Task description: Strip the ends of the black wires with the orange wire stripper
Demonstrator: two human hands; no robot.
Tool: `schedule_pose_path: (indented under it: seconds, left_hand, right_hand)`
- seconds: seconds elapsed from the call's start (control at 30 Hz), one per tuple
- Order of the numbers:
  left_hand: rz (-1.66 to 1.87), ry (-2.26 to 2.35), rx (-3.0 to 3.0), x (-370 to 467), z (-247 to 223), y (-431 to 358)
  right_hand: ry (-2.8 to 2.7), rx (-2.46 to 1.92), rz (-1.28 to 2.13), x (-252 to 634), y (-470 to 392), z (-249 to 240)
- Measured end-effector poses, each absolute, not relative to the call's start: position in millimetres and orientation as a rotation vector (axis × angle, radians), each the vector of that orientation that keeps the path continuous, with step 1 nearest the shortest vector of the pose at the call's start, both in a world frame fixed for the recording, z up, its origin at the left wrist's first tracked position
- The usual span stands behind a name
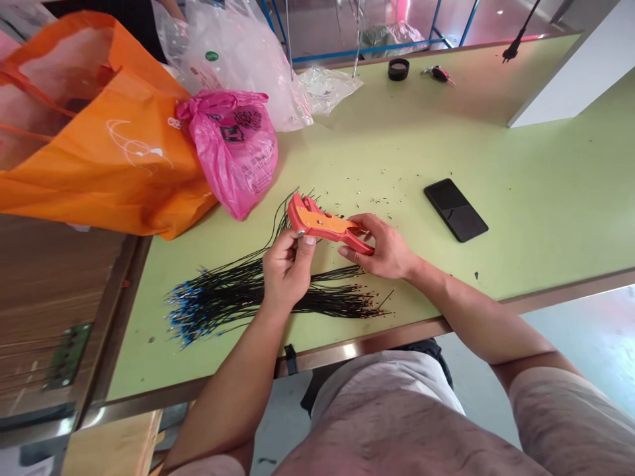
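My right hand (389,254) grips the red pliers (322,225) above the table (536,198); my left hand (286,274) pinches at their head. Scraps (381,200) lie beyond, wires (233,291) beneath; how many are finished, I can't tell.

Clock centred on the red-orange hand tool (322,223). Left hand (289,268) grips its head end, right hand (384,248) on the handles. Black wires (238,291) lie on the green table (536,218): blue-tipped ends at 8 o'clock, other ends at 5. Phone (456,210) at 3, screen up. Pink bag (235,149) at 10, against the orange bag (133,145). Clear plastic bag (243,66) at 11. Black ring-shaped part (398,69) and keys (439,74) at 1, black plug (510,51) at 2
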State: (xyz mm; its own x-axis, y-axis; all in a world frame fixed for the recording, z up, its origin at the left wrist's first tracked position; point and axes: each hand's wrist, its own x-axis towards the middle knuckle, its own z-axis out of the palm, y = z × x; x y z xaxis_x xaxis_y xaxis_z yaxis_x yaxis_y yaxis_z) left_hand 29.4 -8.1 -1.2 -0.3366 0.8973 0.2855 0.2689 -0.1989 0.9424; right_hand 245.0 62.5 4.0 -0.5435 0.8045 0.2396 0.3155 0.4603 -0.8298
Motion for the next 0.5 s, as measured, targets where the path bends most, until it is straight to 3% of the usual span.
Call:
schedule_pose_path:
  seconds: [0.5]
  left_hand:
    - [1.720,1.345,0.986,28,-6,2]
  right_hand:
    - [-2.216,-0.906,0.611,244,58,-2]
